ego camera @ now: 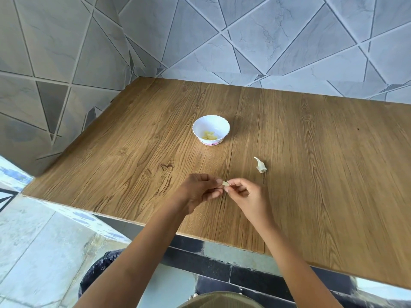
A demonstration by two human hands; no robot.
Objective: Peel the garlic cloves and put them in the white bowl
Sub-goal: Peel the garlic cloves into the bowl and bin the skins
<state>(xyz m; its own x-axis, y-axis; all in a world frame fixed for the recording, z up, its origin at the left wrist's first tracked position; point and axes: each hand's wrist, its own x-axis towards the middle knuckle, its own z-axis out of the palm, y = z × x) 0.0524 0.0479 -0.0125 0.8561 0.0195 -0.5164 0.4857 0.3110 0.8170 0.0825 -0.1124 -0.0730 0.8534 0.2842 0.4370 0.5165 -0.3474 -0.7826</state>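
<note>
Fingers point(219, 181) of your left hand point(198, 192) and right hand point(246, 196) pinched one clove point(226, 184) between them, over the table point(311, 174) — peeling looked in hand. Next, likely, the skin had to come off — then a carry to the bowl point(219, 125).

Both hands point(219, 190) pinch what looks like a garlic clove point(225, 183).

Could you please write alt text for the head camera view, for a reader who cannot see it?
The left hand and right hand pinch a small garlic clove between them above a wooden table. Beyond them stands a white bowl holding peeled cloves; another garlic piece lies on the table to the right.
</note>
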